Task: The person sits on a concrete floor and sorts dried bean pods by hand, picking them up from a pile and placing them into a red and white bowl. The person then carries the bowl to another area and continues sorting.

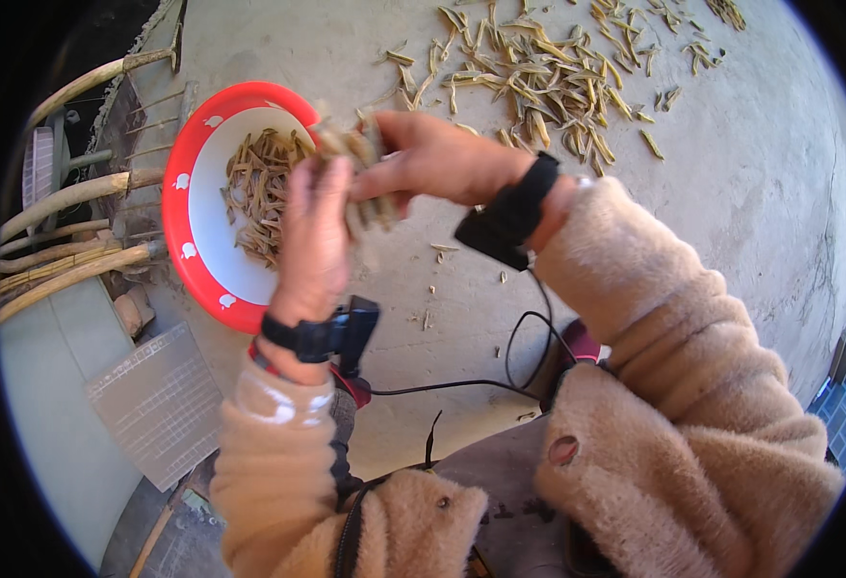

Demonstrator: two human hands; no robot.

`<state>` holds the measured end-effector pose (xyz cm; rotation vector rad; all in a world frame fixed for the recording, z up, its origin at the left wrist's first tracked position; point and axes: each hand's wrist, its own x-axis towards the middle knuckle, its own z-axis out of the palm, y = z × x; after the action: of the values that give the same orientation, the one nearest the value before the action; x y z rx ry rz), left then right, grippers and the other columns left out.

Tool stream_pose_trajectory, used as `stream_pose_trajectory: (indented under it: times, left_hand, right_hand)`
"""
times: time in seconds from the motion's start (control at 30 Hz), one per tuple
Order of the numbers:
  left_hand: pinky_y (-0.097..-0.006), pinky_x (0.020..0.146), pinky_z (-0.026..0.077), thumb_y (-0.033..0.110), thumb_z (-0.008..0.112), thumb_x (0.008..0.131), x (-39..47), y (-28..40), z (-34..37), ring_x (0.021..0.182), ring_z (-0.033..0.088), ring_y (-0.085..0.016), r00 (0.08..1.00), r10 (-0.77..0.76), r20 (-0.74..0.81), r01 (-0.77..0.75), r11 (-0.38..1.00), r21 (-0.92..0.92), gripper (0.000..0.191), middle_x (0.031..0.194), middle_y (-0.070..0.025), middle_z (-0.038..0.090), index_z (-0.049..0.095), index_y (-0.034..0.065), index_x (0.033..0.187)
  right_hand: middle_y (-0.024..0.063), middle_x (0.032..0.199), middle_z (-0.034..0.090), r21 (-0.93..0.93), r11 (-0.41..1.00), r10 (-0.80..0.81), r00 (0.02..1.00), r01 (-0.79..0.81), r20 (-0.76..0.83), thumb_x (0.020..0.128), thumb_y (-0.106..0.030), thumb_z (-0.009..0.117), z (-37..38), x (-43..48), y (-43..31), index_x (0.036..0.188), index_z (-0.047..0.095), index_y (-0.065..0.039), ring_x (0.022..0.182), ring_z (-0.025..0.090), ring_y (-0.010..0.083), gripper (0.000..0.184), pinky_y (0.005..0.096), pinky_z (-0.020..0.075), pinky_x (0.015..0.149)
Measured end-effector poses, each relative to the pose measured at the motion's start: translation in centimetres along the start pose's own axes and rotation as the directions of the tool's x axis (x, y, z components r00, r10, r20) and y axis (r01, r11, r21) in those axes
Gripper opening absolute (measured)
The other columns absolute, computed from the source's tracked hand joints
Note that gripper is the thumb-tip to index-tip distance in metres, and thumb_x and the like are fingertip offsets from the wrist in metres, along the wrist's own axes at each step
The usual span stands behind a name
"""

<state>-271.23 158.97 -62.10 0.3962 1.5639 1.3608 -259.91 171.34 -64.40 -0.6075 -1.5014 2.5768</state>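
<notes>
Between my two hands, at the right rim of a red and white plastic basin [177, 238], is a blurred bunch of dried plant strips [365, 173]. My left hand [318, 238] is raised in front of the basin, its fingers against the bunch's left side. From the right, my right hand [444, 159] closes its fingers around the bunch. More dried strips [260, 195] lie inside the basin. A loose pile of dried strips [553, 79] is spread over the concrete floor beyond my right hand. Both wrists wear black straps with small devices.
Wooden-handled tools [69, 206], one a fork with metal tines, lie left of the basin. Near them are a brick piece [132, 311] and a grey printed sheet [159, 404]. A black cable [459, 383] crosses the floor by my feet. Small scraps are scattered on the concrete [423, 347].
</notes>
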Motion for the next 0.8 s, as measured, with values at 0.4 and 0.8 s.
stream_pose_trajectory:
  times: [0.4, 0.8]
  left_hand:
    - [-0.0278, 0.080, 0.046, 0.010, 0.061, 0.087, -0.7, -0.9, -5.2, 0.086, 0.053, -0.013, 0.909, 0.417, 0.005, -0.347, 0.749, 0.564, 0.042, 0.111, -0.0086, 0.052, 0.045, -0.0008, 0.124]
    - [-0.0412, 0.078, 0.045, 0.008, 0.070, 0.073, -1.3, -16.4, 1.9, 0.093, 0.053, -0.035, 0.967, -0.152, 0.204, -0.161, 0.253, 0.954, 0.030, 0.096, -0.0198, 0.052, 0.052, 0.0028, 0.096]
  right_hand:
    - [0.0225, 0.081, 0.064, -0.780, 0.569, -0.190, 0.881, -0.261, -0.433, 0.071, -0.021, 0.062, -8.0, -1.4, 5.3, 0.092, 0.063, 0.005, 0.076, 0.065, 0.0324, 0.034, 0.0381, 0.0525, 0.069]
    - [0.0202, 0.108, 0.054, -0.868, 0.174, 0.199, 0.880, -0.465, -0.431, 0.072, -0.015, 0.069, -5.9, -7.4, 12.0, 0.104, 0.056, -0.004, 0.095, 0.060, 0.0356, 0.037, 0.0410, 0.0511, 0.078]
